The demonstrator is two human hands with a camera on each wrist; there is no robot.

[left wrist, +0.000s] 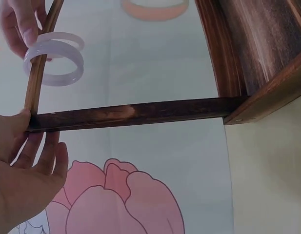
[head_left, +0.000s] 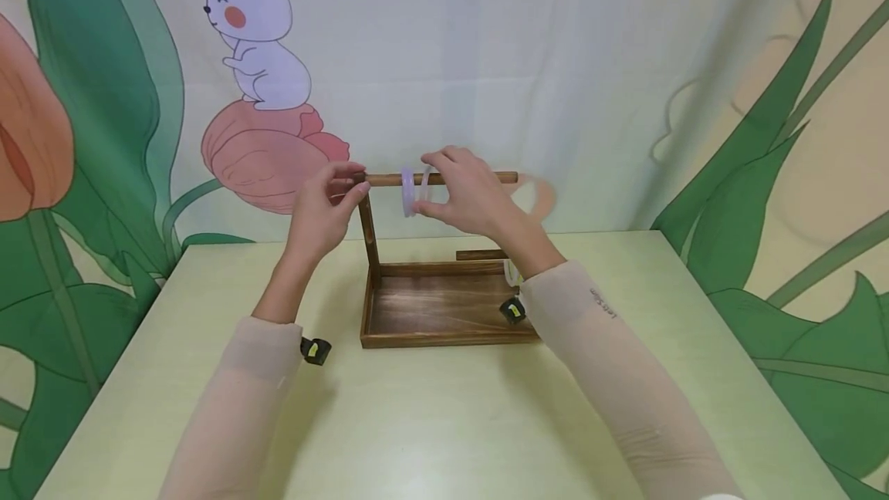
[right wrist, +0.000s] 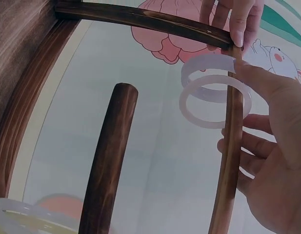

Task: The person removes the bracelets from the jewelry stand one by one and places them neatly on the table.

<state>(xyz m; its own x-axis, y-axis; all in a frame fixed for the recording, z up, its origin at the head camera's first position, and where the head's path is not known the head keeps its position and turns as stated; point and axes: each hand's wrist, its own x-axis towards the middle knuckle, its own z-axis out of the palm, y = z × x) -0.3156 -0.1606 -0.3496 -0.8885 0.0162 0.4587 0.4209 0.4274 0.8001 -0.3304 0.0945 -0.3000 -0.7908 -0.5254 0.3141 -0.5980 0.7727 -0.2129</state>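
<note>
A dark wooden bangle stand has an upright post [head_left: 370, 230] and an upper bar [head_left: 503, 177]. My left hand [head_left: 322, 203] pinches the corner where the post meets this bar, thumb on one side and fingers on the other. Around the bar hang a lavender bangle [head_left: 407, 203] and, just right of it, a thinner pale pink bangle [right wrist: 209, 125]. My right hand [head_left: 468, 195] holds the pale pink one between thumb and fingers, the thumb tip right at the lavender bangle. In the right wrist view, the other right fingers lie behind the bar.
The stand's tray base [head_left: 430, 343] sits on a pale table [head_left: 417, 423]. A shorter lower bar [head_left: 479, 255] projects on the right, with pale bangles [head_left: 512, 274] near it, partly hidden by the right forearm. A printed curtain [head_left: 556, 60] hangs behind the table.
</note>
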